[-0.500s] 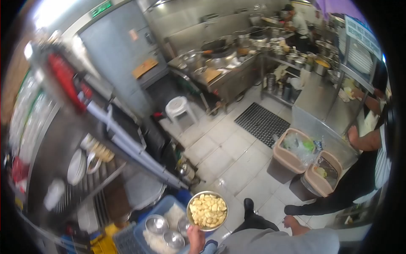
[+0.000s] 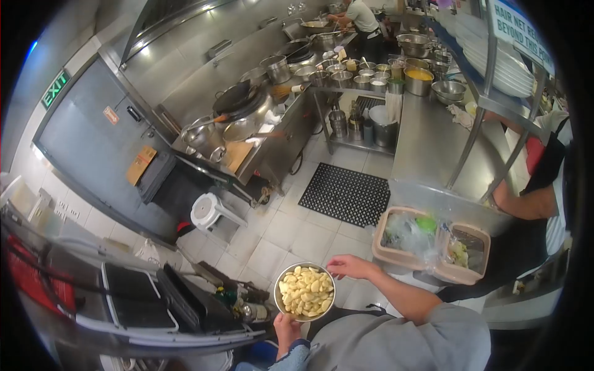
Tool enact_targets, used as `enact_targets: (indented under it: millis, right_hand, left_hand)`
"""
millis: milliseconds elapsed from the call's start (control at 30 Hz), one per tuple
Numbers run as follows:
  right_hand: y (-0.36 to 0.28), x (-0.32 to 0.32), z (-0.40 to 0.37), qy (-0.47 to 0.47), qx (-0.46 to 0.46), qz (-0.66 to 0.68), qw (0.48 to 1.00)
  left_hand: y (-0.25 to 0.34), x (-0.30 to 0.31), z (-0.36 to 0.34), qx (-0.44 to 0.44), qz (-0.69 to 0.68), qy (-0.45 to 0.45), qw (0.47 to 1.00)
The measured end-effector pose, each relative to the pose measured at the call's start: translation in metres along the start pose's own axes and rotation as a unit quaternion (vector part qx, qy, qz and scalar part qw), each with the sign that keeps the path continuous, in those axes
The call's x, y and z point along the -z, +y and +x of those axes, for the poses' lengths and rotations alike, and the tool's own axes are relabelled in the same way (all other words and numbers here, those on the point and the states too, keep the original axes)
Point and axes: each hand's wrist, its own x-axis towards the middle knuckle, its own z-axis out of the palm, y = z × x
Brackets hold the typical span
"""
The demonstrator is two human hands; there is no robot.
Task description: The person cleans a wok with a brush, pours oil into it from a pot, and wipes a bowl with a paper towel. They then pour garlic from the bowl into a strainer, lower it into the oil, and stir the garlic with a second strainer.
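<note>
A round metal bowl (image 2: 278,302) full of pale yellow, chunky pieces (image 2: 305,290) is in front of my body, low in the view. My left hand (image 2: 286,328) grips its near left rim, with the fingers wrapped at the edge. My right hand (image 2: 348,266) is at the bowl's upper right side, its fingertips close to the rim; whether they touch it is unclear. Its fingers are loosely extended, with nothing visible in them.
Two bins (image 2: 380,250) stand at the right by a steel counter (image 2: 427,148), where a co-worker (image 2: 532,204) stands. A black mat (image 2: 345,194) and white stool (image 2: 207,210) are ahead. Woks (image 2: 238,99) line the back. Another person (image 2: 362,18) is farther off.
The view has turned and moved forward, past the shelf with the tub of metal bowls. My right hand has risen from beside my body to the bowl, which my left hand still holds.
</note>
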Motion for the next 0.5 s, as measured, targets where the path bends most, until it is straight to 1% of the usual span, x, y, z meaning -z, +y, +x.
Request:
enact_targets:
  millis: [67, 100, 167, 200, 233, 333, 367, 400, 433, 500]
  right_hand:
    - [-0.015, 0.02, 0.034, 0.015, 0.035, -0.097, 0.995]
    - [-0.021, 0.031, 0.053, 0.026, 0.051, -0.145, 0.988]
    - [-0.025, 0.062, 0.08, 0.029, 0.015, -0.1, 0.994]
    - [-0.025, 0.076, 0.09, 0.032, -0.005, -0.076, 0.997]
    - [-0.026, 0.09, 0.099, 0.065, -0.006, -0.076, 0.995]
    - [-0.035, 0.137, 0.111, 0.182, -0.015, -0.084, 0.98]
    - [-0.043, 0.148, 0.111, 0.231, -0.014, -0.083, 0.969]
    - [-0.048, 0.161, 0.111, 0.284, -0.012, -0.078, 0.956]
    - [-0.045, 0.178, 0.111, 0.335, 0.01, -0.03, 0.942]
    - [-0.042, 0.212, 0.103, 0.417, 0.032, -0.008, 0.908]
  left_hand:
    - [0.012, -0.019, 0.043, 0.008, 0.014, -0.026, 1.0]
    - [0.019, -0.029, 0.063, 0.011, 0.06, -0.018, 0.998]
    - [0.032, -0.05, 0.111, -0.027, 0.224, -0.066, 0.972]
    - [0.039, -0.06, 0.133, -0.045, 0.303, -0.091, 0.947]
    - [0.044, -0.076, 0.161, 0.041, 0.129, -0.095, 0.986]
    - [0.064, -0.136, 0.23, 0.084, 0.222, -0.142, 0.961]
    - [0.068, -0.155, 0.254, 0.11, 0.194, -0.196, 0.955]
    - [0.073, -0.178, 0.28, 0.129, 0.197, -0.243, 0.941]
    - [0.076, -0.205, 0.304, 0.151, 0.202, -0.292, 0.923]
    - [0.081, -0.26, 0.336, 0.19, 0.213, -0.387, 0.877]
